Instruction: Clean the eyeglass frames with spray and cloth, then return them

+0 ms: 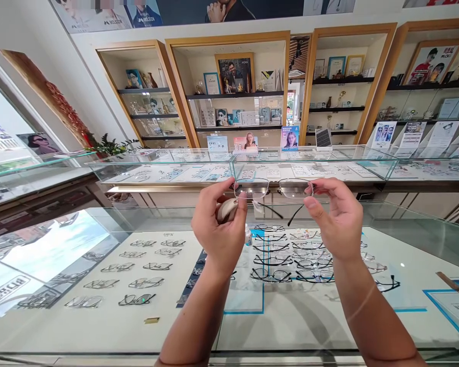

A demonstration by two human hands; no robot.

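Raised above the glass counter, a pair of thin-rimmed eyeglasses (252, 189) spans the gap between my two hands. My left hand (224, 224) pinches its left end between thumb and finger. Tucked in that same palm is a pale, rounded cloth-like bundle (227, 210), mostly covered by the fingers. My right hand (338, 216) grips the right end near the hinge. The dark temple arms (273, 210) are unfolded and hang down between the hands. Both lenses look clear, with the far counter showing through.
Under the glass top (283, 326) several rows of eyeglasses (273, 275) lie on display, and more (147, 282) sit to the left. A small white bottle (248, 237) stands behind my left wrist. Beyond are another glass showcase (168, 171) and wooden shelves (191, 92).
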